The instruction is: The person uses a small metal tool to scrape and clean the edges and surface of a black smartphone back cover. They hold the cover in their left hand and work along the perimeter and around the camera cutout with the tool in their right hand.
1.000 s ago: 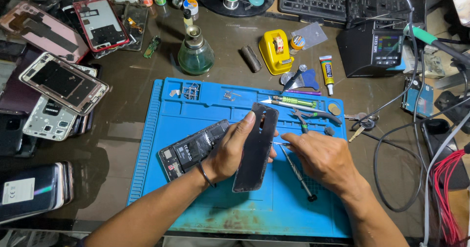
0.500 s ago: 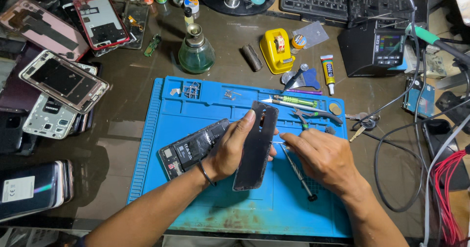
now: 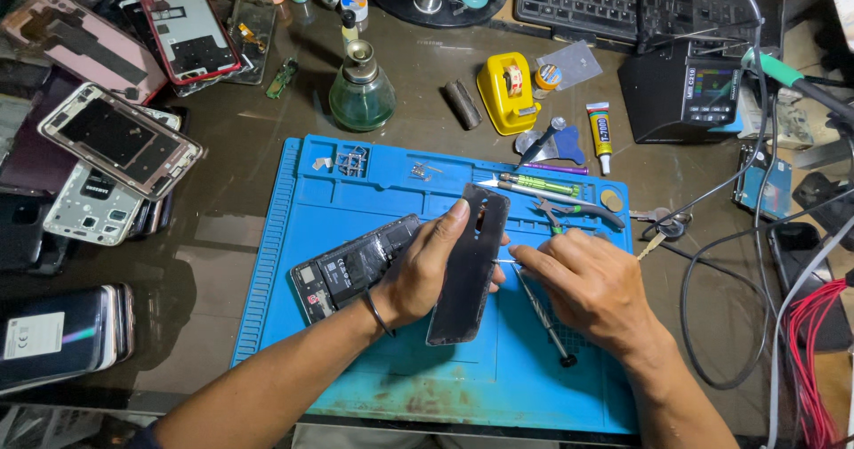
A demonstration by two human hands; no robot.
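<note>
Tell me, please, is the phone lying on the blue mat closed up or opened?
Opened. The phone lies on the blue mat with its insides exposed, while the left hand holds the dark back cover apart, tilted beside it.

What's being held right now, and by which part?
Left hand grips the dark back cover along its left edge; right hand pinches thin tweezers against its right edge.

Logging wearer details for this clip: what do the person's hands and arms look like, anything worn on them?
Both forearms are bare, no sleeves in view, and no gloves. The left hand has a thin dark band around the wrist. The right hand shows no ring, watch or band. The fingers are uncovered.
</note>
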